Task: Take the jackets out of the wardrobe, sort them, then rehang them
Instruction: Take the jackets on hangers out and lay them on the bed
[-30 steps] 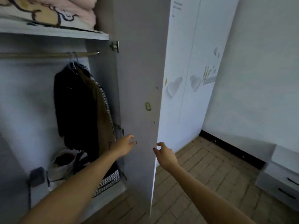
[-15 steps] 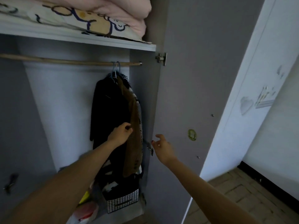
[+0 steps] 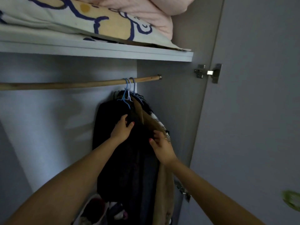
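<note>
Three jackets hang close together on blue hangers (image 3: pixel 128 91) at the right end of a wooden rail (image 3: pixel 65 86) inside the wardrobe. Nearest is a black jacket (image 3: pixel 123 168), behind it a brown one (image 3: pixel 164 184), and a black-and-white checked one (image 3: pixel 162 126) peeks out at the back. My left hand (image 3: pixel 122 129) grips the black jacket just below its shoulder, thumb up. My right hand (image 3: pixel 162 147) reaches into the gap between the black and brown jackets, its fingers fairly straight and the tips partly lost in the dark cloth.
A shelf (image 3: pixel 97 50) above the rail carries folded bedding (image 3: pixel 113 21). The open door (image 3: pixel 251 111) stands close on the right, its hinge (image 3: pixel 209 73) at rail height. Bags and loose items (image 3: pixel 97 210) lie on the wardrobe floor under the jackets.
I have stepped in and turned towards the rail. My left hand rose up the black jacket and took hold of it. My right hand left the door and reached the jackets.
</note>
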